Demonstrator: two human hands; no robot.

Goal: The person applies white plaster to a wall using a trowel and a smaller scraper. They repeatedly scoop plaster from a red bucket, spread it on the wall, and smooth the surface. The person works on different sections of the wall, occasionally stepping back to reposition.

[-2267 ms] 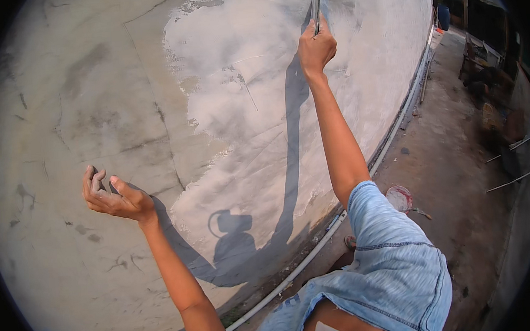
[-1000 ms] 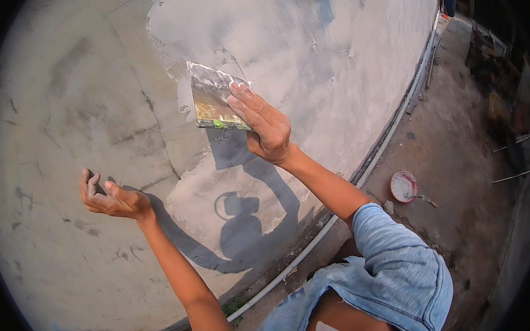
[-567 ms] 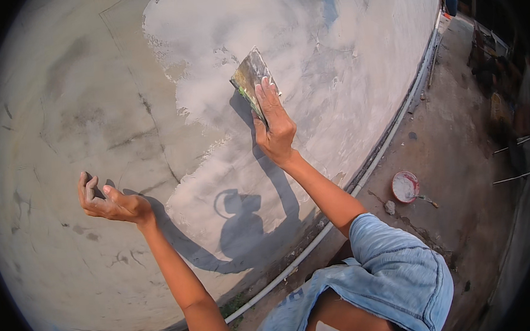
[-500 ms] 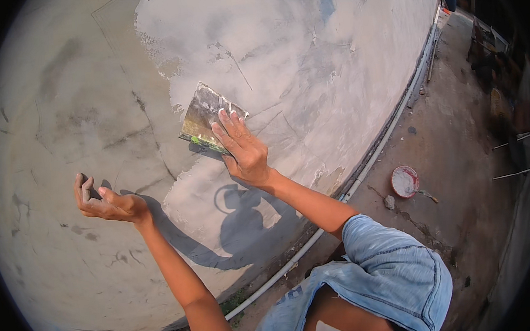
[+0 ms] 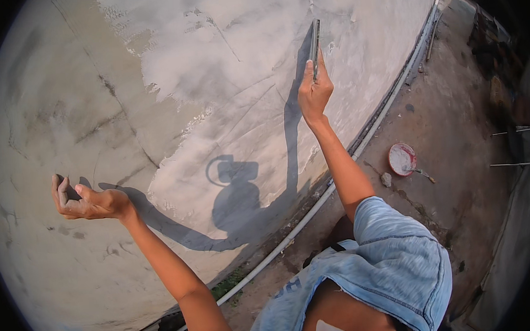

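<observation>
My right hand [image 5: 316, 97] grips a wide putty knife [image 5: 316, 44], raised upright and turned nearly edge-on to me. The blade is beside the wall, but I cannot tell whether it touches. My left hand [image 5: 91, 200] is lifted in front of the bare grey part, fingers loosely curled and apart, holding nothing I can see; grey smears mark its fingers. The wall [image 5: 62, 129] carries a pale coat of putty [image 5: 234, 52] with a ragged left edge over its middle and right.
On the dirt ground to the right stands a red-rimmed bucket [image 5: 402, 159] of white paste, a brush-like tool [image 5: 424, 174] beside it. A small stone [image 5: 386, 179] lies near. A white pipe [image 5: 366, 140] runs along the foot of the wall. Dark clutter fills the far right.
My right hand has swung up and to the right, turning the putty knife from face-on to edge-on. Putty now covers more below where the blade was. My left hand has shifted slightly left.
</observation>
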